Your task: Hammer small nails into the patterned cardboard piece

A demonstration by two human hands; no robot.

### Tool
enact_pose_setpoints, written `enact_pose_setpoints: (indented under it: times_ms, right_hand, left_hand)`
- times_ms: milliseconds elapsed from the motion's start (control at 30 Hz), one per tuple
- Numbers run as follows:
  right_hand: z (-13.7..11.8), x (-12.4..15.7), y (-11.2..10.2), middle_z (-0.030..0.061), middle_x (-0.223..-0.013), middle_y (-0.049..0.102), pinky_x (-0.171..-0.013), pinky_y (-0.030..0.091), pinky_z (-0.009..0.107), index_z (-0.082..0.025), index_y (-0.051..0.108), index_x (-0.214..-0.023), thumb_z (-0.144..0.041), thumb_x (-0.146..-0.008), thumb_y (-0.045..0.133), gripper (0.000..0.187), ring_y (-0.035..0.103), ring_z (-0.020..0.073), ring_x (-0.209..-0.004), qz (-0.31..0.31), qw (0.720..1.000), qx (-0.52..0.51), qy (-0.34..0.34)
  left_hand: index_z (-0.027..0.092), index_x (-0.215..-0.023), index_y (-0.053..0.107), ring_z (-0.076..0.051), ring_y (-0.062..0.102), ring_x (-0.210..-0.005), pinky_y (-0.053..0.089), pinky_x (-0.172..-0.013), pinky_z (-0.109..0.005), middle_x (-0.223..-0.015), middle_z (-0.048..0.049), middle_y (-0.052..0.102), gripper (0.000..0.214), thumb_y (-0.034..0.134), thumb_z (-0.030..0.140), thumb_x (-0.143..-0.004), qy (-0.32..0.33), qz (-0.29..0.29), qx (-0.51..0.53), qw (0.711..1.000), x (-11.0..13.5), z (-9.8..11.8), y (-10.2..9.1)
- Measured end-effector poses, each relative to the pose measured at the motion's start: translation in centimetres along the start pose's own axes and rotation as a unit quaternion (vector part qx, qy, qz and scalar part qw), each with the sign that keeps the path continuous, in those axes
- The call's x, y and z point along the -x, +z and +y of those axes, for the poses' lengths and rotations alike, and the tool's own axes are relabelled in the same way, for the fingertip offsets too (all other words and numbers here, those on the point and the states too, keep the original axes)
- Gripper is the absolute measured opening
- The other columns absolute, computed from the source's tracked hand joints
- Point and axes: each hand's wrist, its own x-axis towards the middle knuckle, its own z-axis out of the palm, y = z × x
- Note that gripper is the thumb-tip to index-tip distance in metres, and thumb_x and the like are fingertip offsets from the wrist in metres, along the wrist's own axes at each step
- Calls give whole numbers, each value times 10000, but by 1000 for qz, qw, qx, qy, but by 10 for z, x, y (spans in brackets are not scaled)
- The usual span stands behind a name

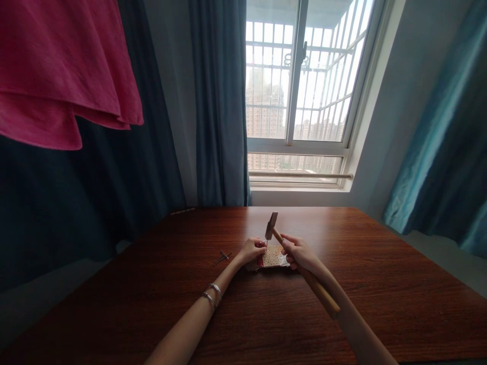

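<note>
A hammer (319, 294) with a wooden handle is gripped in my right hand (300, 252), the fingers wrapped round the handle close to the head. Its dark metal head is right above a thin upright nail (267, 244); whether they touch is hard to tell. My left hand (251, 249) pinches the nail at the left edge of a pale board (272, 257) dotted with many dark spots. Beneath the board lies something in clear and red wrapping, partly hidden by my hands. Several loose nails (224, 256) lie crossed on the table left of my left hand.
All of this rests on a brown wood-grain table (152, 284). Behind it are a barred window (297, 101) and blue curtains (220, 101). A pink cloth (68, 66) hangs at the upper left. Another curtain (437, 132) hangs on the right.
</note>
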Motion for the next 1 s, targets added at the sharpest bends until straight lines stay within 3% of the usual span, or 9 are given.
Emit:
enact_pose_setpoints:
  times_ms: [467, 600, 1000]
  right_hand:
    - [-4, -3, -4, -44, -591, 443, -301, 282, 143, -209, 356, -1283, -311, -798, 454, 505, 363, 27, -348, 2, 999, -33, 21]
    - [-4, -3, -2, -38, -581, 449, -301, 292, 146, -198, 427, -1237, -308, -783, 478, 470, 375, 33, -356, -9, 1000, -11, 26]
    - [-8, -4, 0, -51, -560, 437, -299, 273, 135, -220, 400, -1263, -322, -783, 479, 497, 350, 22, -339, 5, 1000, -16, 25]
  left_hand:
    - [118, -613, 638, -122, 530, -650, 391, -601, -206, -700, -23, 591, 156, 574, 246, -674, 4, -12, 23, 1000, 0, -4, 1]
    - [119, -612, 644, -125, 534, -653, 396, -615, -212, -690, -26, 596, 164, 584, 259, -673, 0, -13, 25, 1000, -1, -4, 1]
    - [115, -584, 616, -116, 521, -632, 386, -593, -207, -685, -17, 578, 153, 572, 235, -668, -11, -11, 30, 999, 0, -4, 2]
